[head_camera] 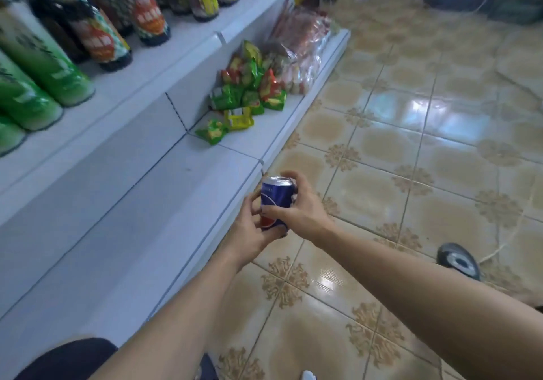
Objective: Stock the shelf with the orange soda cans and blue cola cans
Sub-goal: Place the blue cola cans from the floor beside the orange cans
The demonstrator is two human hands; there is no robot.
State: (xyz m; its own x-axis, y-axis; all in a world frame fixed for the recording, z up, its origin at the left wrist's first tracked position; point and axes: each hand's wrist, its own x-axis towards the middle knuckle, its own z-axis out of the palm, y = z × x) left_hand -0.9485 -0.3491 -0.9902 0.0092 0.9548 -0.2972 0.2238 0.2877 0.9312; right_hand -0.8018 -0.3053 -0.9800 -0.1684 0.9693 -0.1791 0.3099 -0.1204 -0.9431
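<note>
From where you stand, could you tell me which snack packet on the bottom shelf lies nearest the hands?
The green packet at the pile's near edge, lying apart, just in front of the yellow packet.

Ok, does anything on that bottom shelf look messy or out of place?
Yes. The small green and red snack packets lie in a loose heap on the white bottom shelf, and one green packet has strayed from the pile.

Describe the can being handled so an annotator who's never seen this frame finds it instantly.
Start at the white bottom shelf running along the left, and follow its front edge toward the camera. Just off that edge, over the tiled floor, the left hand and right hand together hold the blue cola can, the only can in view.
</note>
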